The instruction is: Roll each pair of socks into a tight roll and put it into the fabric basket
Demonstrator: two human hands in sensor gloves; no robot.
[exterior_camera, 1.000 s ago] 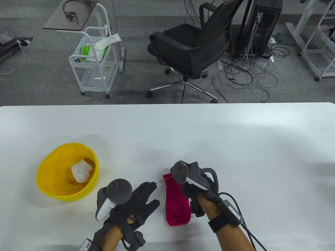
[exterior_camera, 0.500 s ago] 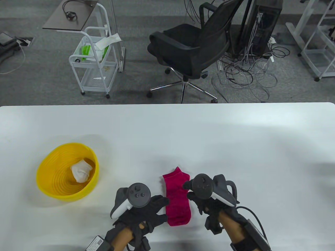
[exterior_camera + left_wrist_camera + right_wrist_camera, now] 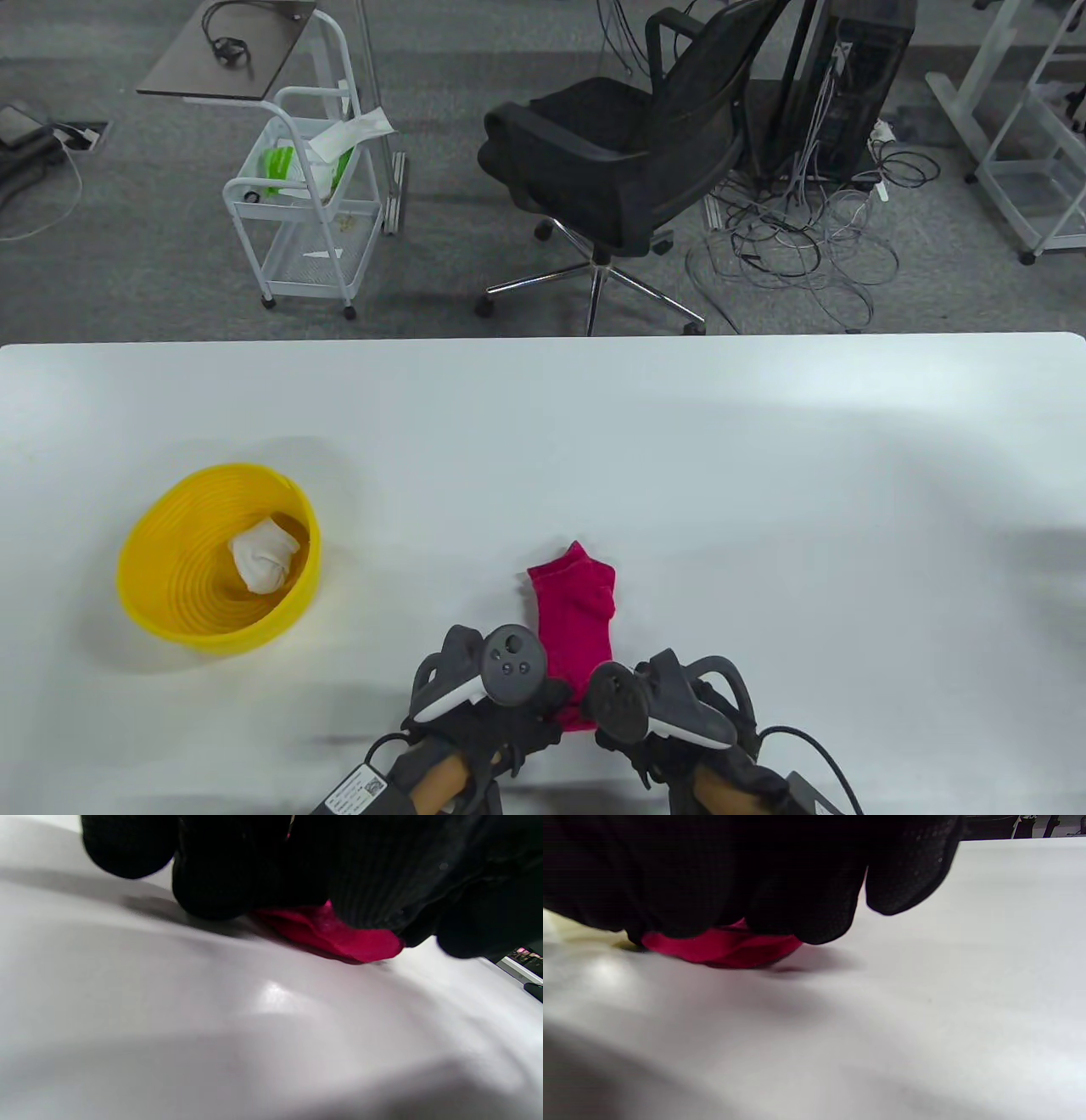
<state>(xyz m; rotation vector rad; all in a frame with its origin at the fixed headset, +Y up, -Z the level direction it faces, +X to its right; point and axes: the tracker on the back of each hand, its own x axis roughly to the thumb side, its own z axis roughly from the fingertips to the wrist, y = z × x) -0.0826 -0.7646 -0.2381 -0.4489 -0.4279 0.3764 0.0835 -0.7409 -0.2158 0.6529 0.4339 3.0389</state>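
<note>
A pink sock pair (image 3: 573, 615) lies flat and lengthwise on the white table (image 3: 764, 475), its cuff end pointing away from me. Its near end is hidden under both gloved hands. My left hand (image 3: 543, 709) grips that end from the left, and in the left wrist view its curled fingers (image 3: 212, 878) sit on the pink sock pair (image 3: 339, 935). My right hand (image 3: 604, 732) grips it from the right, fingers (image 3: 797, 908) curled over the pink sock pair (image 3: 725, 948). The yellow basket (image 3: 182, 560) stands to the left and holds a white sock roll (image 3: 263, 556).
Beyond the table's far edge stand a black office chair (image 3: 611, 161), a white wire cart (image 3: 297, 204) and a tangle of cables (image 3: 797, 229) on the floor. The table's near edge lies just below my wrists.
Both hands have drawn back toward me along the sock. The left hand, flat and open beside it a second ago, now curls onto its near end together with the right.
</note>
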